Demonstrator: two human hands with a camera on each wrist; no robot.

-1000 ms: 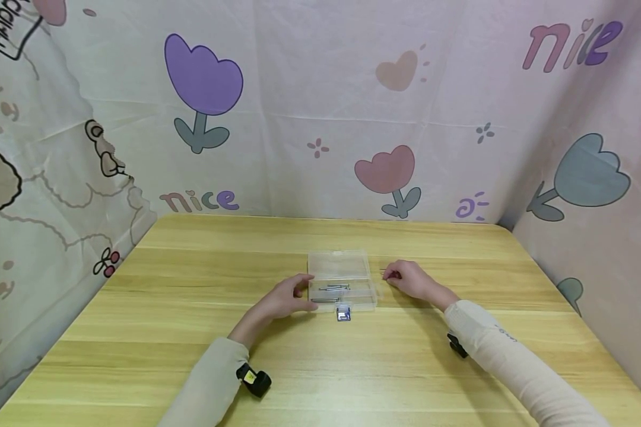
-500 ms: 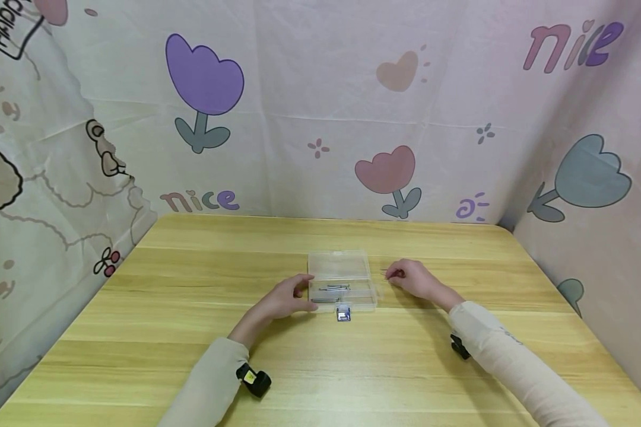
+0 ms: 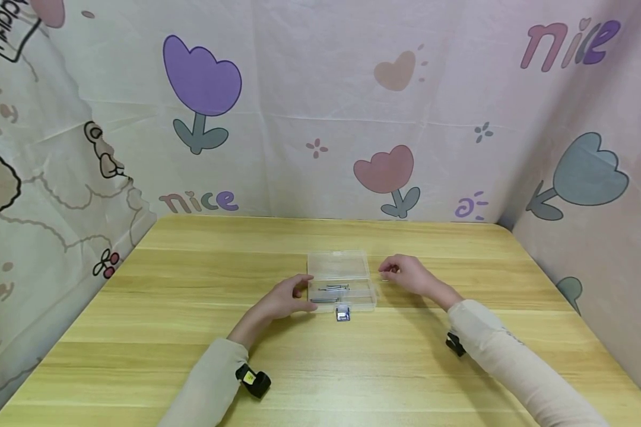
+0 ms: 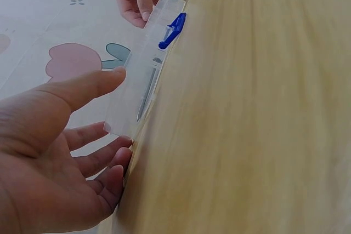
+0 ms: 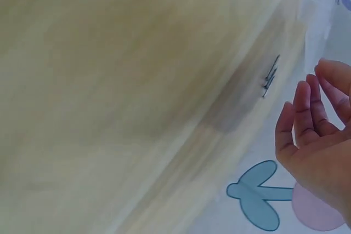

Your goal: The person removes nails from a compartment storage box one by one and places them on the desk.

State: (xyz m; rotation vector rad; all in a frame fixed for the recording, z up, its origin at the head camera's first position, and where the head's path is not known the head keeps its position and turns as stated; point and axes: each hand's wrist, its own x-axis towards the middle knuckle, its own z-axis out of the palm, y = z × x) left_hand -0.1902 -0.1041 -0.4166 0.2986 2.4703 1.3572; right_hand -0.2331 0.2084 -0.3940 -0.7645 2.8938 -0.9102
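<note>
1. Left hand (image 3: 284, 299) rests with relaxed, straight fingers against the 9 o'clock end of the clear plastic box (image 3: 342, 282), thumb on its top edge, steadying it.
2. Right hand (image 3: 410, 276) hovers at the box's 3 o'clock side, fingers loosely curled; whether it pinches a nail I cannot tell.
3. Sitting mid-table (image 3: 192, 332), the box holds several nails (image 3: 333, 287), with more nails (image 5: 270, 76) lying loose on the wood.
4. The box looks light, stiff and slick, likely to slide; hold it by its ends. Nails are thin, rigid and best pinched mid-shank.
5. Compared with half a second ago, the right hand has risen slightly and shifted toward the box.
</note>
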